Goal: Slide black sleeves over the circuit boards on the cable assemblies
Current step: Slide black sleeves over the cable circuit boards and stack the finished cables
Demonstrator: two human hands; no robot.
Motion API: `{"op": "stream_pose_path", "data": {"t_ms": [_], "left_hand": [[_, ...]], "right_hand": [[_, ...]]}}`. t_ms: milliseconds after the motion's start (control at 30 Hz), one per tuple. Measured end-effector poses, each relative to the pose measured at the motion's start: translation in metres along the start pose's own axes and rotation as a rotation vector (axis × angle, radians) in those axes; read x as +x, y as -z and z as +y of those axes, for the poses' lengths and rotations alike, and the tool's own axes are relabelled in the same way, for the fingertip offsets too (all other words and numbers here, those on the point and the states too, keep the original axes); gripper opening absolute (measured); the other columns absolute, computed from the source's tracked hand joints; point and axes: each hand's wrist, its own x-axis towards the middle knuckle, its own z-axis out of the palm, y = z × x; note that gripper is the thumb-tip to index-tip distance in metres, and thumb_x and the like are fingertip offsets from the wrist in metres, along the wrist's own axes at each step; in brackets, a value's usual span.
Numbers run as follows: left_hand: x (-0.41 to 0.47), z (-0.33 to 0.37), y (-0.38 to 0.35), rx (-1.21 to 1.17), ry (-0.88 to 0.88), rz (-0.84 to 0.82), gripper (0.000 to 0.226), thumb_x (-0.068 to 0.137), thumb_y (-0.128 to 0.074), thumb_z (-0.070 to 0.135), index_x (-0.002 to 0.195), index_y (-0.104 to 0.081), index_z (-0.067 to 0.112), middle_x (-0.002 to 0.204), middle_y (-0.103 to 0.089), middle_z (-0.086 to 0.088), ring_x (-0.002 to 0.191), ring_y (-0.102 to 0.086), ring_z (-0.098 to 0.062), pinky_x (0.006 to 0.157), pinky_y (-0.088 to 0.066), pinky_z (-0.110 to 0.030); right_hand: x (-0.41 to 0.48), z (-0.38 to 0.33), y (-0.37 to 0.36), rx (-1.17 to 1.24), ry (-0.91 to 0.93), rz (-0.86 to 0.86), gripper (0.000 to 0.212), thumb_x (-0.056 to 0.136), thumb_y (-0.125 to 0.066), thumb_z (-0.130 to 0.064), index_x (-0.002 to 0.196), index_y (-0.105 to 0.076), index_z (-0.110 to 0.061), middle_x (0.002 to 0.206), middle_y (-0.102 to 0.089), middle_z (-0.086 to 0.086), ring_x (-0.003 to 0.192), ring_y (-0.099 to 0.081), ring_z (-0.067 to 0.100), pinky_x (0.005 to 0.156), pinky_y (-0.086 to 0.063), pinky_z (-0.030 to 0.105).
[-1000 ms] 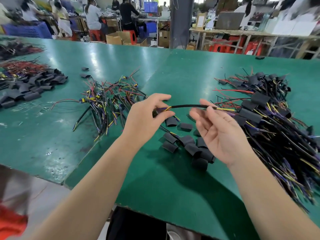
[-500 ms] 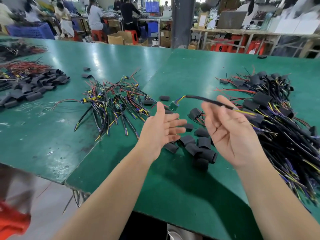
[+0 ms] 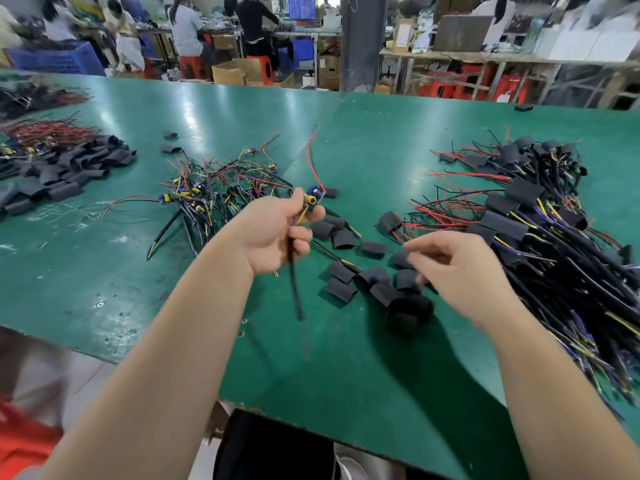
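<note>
Desk: big and green.
Sleeved cables: a heap on the right.
Bare cables: a heap on the left.
Black sleeves: loose on the desk, under the right hand.
Left hand: its grip pinches one cable, with the bare circuit board on top.
Right hand: blurry, so its grip cannot be told.

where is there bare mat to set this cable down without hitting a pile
Bare table lies at the near edge, this side of the loose sleeves, and left of the left hand, below the unsleeved cables. Crowded: around the right hand and the sleeved pile.
</note>
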Motion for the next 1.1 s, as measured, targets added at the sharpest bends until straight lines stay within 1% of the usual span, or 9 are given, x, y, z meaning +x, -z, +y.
{"op": "stream_pose_path", "data": {"t_ms": [100, 200, 333, 433, 500, 633, 767, 933, 1100], "left_hand": [[0.008, 0.004, 0.009, 0.449, -0.111, 0.072, 0.031, 0.104, -0.036, 0.032, 0.081, -0.049, 0.015, 0.067, -0.058, 0.004, 0.038, -0.024, -0.004, 0.034, -0.02, -0.014], [0.017, -0.004, 0.013, 0.893, -0.133, 0.151, 0.03, 0.102, -0.039, 0.036, 0.086, -0.051, 0.014, 0.071, -0.063, 0.0, 0.043, -0.025, -0.01, 0.039, -0.021, -0.016], [0.026, -0.031, 0.012, 0.96, -0.124, 0.112, 0.032, 0.086, -0.065, 0.046, 0.098, -0.055, 0.018, 0.083, -0.07, -0.001, 0.048, -0.041, -0.008, 0.043, -0.031, -0.018], [0.036, -0.051, 0.017, 1.072, -0.231, 0.307, 0.036, 0.076, -0.078, 0.035, 0.104, -0.059, 0.021, 0.101, -0.064, -0.002, 0.079, -0.056, -0.014, 0.063, -0.039, -0.021], [0.037, -0.057, 0.018, 1.088, -0.328, 0.437, 0.025, 0.08, -0.074, 0.028, 0.1, -0.06, 0.023, 0.103, -0.064, -0.002, 0.083, -0.058, -0.017, 0.062, -0.042, -0.015], [0.037, -0.059, 0.015, 1.273, -0.428, 0.556, 0.031, 0.089, -0.064, 0.033, 0.116, -0.061, 0.017, 0.111, -0.066, -0.007, 0.101, -0.06, -0.028, 0.079, -0.049, -0.035], [0.032, -0.06, 0.015, 1.431, -0.456, 0.635, 0.029, 0.093, -0.056, 0.039, 0.116, -0.06, 0.022, 0.111, -0.064, -0.002, 0.098, -0.059, -0.028, 0.068, -0.039, -0.031], [0.026, -0.063, 0.018, 1.385, -0.594, 0.646, 0.027, 0.093, -0.057, 0.037, 0.115, -0.063, 0.023, 0.111, -0.056, 0.002, 0.098, -0.056, -0.023, 0.07, -0.045, -0.034], [0.024, -0.067, 0.018, 1.393, -0.623, 0.616, 0.032, 0.095, -0.054, 0.037, 0.122, -0.062, 0.022, 0.11, -0.057, 0.001, 0.102, -0.054, -0.022, 0.072, -0.049, -0.038]], "right_hand": [[0.004, 0.012, 0.004, -0.311, -0.069, 0.004, 0.009, 0.082, -0.069, -0.014, 0.085, -0.072, -0.021, 0.069, -0.064, -0.009, 0.073, -0.063, 0.015, 0.069, -0.037, 0.02], [0.001, 0.011, -0.006, -0.414, -0.005, -0.069, 0.008, 0.082, -0.073, -0.028, 0.082, -0.073, -0.02, 0.071, -0.061, -0.009, 0.074, -0.057, 0.014, 0.063, -0.028, 0.016], [-0.001, 0.002, -0.017, -0.458, 0.121, -0.063, 0.024, 0.078, -0.073, -0.045, 0.077, -0.071, -0.021, 0.068, -0.058, -0.013, 0.066, -0.05, 0.007, 0.06, -0.027, 0.016], [-0.005, 0.0, -0.022, -0.478, 0.106, -0.176, 0.031, 0.069, -0.078, -0.052, 0.081, -0.069, -0.025, 0.079, -0.061, -0.008, 0.076, -0.054, 0.009, 0.065, -0.033, 0.019], [-0.006, -0.003, -0.022, -0.51, 0.106, -0.217, 0.035, 0.067, -0.081, -0.048, 0.086, -0.07, -0.021, 0.086, -0.063, -0.003, 0.083, -0.058, 0.015, 0.074, -0.041, 0.025], [-0.004, -0.008, -0.022, -0.62, 0.129, -0.26, 0.037, 0.073, -0.076, -0.043, 0.083, -0.071, -0.008, 0.079, -0.065, 0.009, 0.079, -0.059, 0.025, 0.073, -0.047, 0.035], [-0.004, -0.009, -0.021, -0.703, 0.136, -0.316, 0.039, 0.077, -0.072, -0.045, 0.083, -0.07, -0.006, 0.084, -0.057, 0.012, 0.081, -0.054, 0.027, 0.069, -0.04, 0.035], [-0.004, -0.009, -0.025, -0.769, 0.217, -0.422, 0.051, 0.091, -0.058, -0.044, 0.134, -0.053, -0.017, 0.11, -0.049, 0.008, 0.108, -0.048, 0.027, 0.094, -0.041, 0.037], [0.002, -0.018, -0.02, -0.776, 0.271, -0.463, 0.043, 0.093, -0.058, -0.033, 0.135, -0.052, -0.029, 0.129, -0.059, 0.001, 0.122, -0.049, 0.023, 0.1, -0.041, 0.037]]}}
